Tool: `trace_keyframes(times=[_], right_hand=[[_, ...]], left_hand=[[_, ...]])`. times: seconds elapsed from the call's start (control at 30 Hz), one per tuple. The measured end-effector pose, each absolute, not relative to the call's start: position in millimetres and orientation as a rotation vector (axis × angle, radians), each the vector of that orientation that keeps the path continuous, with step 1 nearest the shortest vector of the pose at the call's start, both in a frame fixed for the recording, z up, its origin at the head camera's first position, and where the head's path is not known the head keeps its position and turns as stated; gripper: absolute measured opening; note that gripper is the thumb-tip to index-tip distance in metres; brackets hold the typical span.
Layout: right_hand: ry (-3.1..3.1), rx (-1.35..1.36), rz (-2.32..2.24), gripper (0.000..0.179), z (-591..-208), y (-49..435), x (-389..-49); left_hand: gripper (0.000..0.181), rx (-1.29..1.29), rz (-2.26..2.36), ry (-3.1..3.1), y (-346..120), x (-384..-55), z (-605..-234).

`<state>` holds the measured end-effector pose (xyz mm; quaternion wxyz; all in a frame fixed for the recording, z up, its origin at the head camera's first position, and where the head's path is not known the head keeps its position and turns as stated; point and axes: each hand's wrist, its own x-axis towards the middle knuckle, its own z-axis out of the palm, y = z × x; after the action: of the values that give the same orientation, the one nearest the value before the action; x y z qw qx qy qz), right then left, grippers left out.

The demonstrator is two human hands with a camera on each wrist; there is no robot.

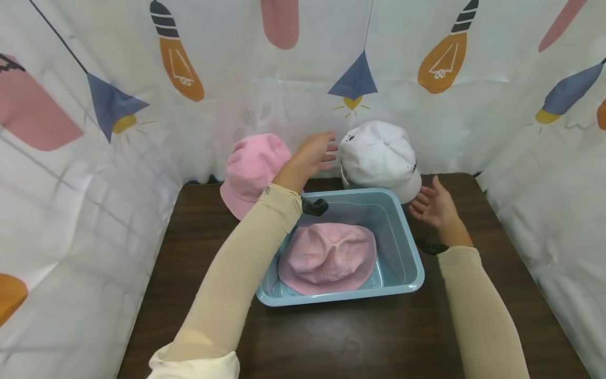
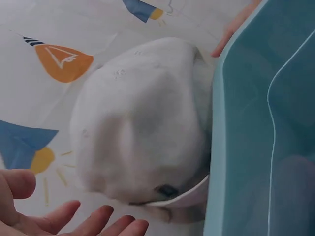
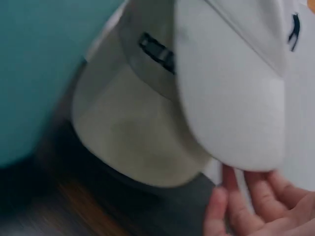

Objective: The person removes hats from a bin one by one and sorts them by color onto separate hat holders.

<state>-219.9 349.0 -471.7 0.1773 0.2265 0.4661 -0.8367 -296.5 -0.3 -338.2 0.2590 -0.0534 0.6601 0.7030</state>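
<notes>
A white baseball cap (image 1: 376,152) stands behind the basin, against the curtain. In the right wrist view a second pale cap (image 3: 138,128) shows its brim and a dark strap buckle below the upper brim (image 3: 231,108). My left hand (image 1: 314,152) is held just left of the caps with fingers extended, apart from them in the left wrist view. On the other side, my right hand (image 1: 437,208) has its fingertips at the edge of the upper brim, fingers loosely spread. A pink bucket hat (image 1: 331,252) lies inside the light blue plastic basin (image 1: 341,299).
Another pink bucket hat (image 1: 255,160) sits at the back left, partly behind my left forearm. The dark wooden table (image 1: 350,342) carries the basin and hats. A white curtain (image 1: 293,100) printed with lamps and bulbs encloses the back and both sides.
</notes>
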Motion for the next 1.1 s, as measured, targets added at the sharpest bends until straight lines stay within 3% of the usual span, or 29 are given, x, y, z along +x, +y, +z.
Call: trace_keyframes(times=[0.17,0.27,0.7,1.1], right_hand=[[1.172,0.653,-2.556,0.034,-485,335,-220],[1.082,0.671,-2.629,0.021,-487,329,-220],[1.277,0.696,-2.629,0.017,-490,317,-222],[1.506,0.726,-2.446,0.026,-501,305,-234]], left_hand=[[0.048,-0.183,1.853,1.853,20,-300,-347],[0.043,-0.209,1.847,1.879,25,-303,-349],[0.016,-0.167,1.721,2.090,16,-316,-359],[0.018,0.126,1.363,2.509,26,-320,-371]])
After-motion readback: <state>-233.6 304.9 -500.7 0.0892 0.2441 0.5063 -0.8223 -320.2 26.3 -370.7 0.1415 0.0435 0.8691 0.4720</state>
